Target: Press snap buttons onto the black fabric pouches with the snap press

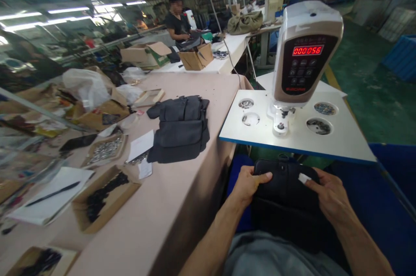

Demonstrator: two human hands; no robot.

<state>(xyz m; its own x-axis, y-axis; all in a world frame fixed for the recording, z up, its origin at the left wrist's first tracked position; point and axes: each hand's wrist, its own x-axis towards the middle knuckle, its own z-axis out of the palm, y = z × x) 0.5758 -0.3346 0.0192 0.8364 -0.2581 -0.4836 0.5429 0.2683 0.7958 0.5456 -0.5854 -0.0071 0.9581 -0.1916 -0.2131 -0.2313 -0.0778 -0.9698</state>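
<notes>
Between my two hands a black fabric bag is held over my lap, just below the front edge of the machine's white table. My left hand grips the bag's left edge, thumb on top. On the opposite edge my right hand is closed, its thumb by a small white tag or wrap; whether that is on the thumb or the bag I cannot tell. A snap-fastening press with a red digital display stands in front of me, its lower die above the tabletop.
Several dark bag pieces lie stacked on the pink-covered table to my left. Boxes of black parts and metal parts sit near a pen and paper. Parts cups are set into the machine table. A co-worker is beyond.
</notes>
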